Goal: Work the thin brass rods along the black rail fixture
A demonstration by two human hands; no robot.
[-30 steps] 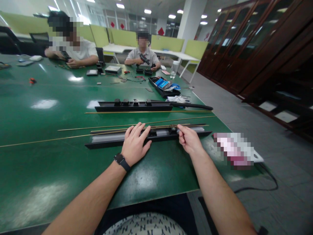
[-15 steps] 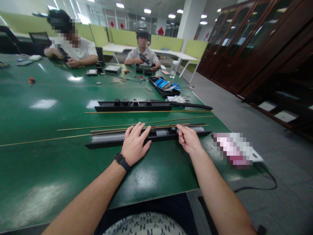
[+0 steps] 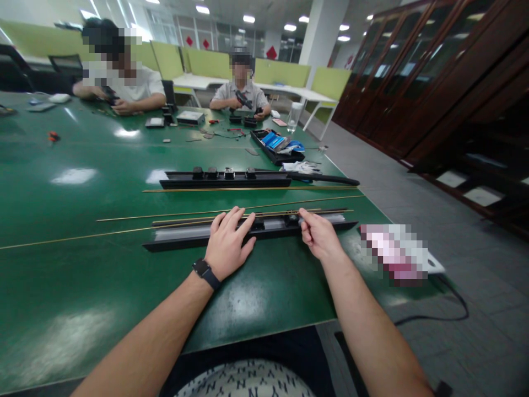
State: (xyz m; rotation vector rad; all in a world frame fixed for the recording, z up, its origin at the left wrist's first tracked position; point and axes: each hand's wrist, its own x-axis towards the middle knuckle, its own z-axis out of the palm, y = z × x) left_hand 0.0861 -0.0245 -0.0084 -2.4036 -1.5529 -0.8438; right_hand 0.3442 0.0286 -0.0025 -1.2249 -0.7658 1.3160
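In front of me lies a long black channel rail (image 3: 182, 241) with a pale inner strip and small black blocks (image 3: 292, 219) set in it. My left hand (image 3: 228, 242), a dark watch on its wrist, rests across the rail with fingers spread, over a thin brass-coloured rod (image 3: 103, 232). The rod runs along the rail's far edge and sticks out far to the left. At the right-hand block, my right hand (image 3: 317, 232) is closed in a pinch on the rod; its fingertips partly hide the spot.
Two more thin rods (image 3: 182, 214) (image 3: 248, 189) lie beyond. A second black rail (image 3: 223, 182) with several blocks stands farther off, near gloves (image 3: 301, 167) and a black tray (image 3: 283, 157). A blurred pink-and-white object (image 3: 394, 251) sits at the right edge. Two people work across the table.
My hands and the rail hold almost the same position. The rod's right end seems to have shifted very slightly. The person at far left has moved their head a little.
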